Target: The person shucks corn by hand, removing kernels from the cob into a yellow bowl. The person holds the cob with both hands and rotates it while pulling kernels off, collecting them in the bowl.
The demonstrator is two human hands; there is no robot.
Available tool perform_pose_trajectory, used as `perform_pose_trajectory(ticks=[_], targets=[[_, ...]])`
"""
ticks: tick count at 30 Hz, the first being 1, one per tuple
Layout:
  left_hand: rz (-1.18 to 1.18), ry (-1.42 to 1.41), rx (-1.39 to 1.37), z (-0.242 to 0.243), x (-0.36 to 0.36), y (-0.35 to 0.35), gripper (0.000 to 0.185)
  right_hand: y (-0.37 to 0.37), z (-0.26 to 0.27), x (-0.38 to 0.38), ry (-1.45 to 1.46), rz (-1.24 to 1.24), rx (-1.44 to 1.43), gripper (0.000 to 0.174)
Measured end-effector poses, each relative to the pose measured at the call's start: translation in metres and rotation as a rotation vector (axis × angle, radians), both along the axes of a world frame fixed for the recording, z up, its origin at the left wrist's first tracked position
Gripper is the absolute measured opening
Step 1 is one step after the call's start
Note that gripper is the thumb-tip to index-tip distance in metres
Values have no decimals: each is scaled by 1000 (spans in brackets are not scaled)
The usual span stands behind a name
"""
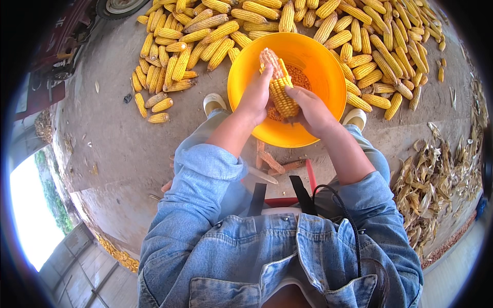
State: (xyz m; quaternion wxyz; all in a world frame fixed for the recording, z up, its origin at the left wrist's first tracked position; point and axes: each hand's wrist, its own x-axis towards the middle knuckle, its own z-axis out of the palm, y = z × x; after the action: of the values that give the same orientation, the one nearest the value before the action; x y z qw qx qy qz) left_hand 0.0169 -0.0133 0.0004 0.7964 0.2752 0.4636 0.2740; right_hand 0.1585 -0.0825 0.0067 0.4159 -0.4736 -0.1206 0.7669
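A partly shelled ear of dried corn [281,90] is tilted over a yellow plastic tub [327,69], its upper end bare to the cob and its lower part still lined with kernels. My left hand [256,92] grips the ear from the left, thumb pressed along the bare cob. On the other side, my right hand [310,109] holds the lower part, with its thumb on the kernels and most fingers hidden behind. Loose kernels [298,78] lie in the bottom of the tub, which stands on the floor between my shoes.
A large heap of corn ears [215,34] spreads beyond the tub. Bare cobs [271,161] lie below it, between my legs. Dry husks [420,192] are piled at the right. A vehicle wheel [119,7] stands at the upper left, on the concrete floor [104,134].
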Motion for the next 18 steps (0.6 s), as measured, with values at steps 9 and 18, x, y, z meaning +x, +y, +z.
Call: perform_pose_trajectory(ticks=[9, 18], targets=[[54, -13, 232, -4, 2, -1, 64, 0, -1, -4, 34, -46, 96, 44], [-122, 89, 465, 18, 1, -5, 58, 2, 4, -2, -84, 7, 63, 50]])
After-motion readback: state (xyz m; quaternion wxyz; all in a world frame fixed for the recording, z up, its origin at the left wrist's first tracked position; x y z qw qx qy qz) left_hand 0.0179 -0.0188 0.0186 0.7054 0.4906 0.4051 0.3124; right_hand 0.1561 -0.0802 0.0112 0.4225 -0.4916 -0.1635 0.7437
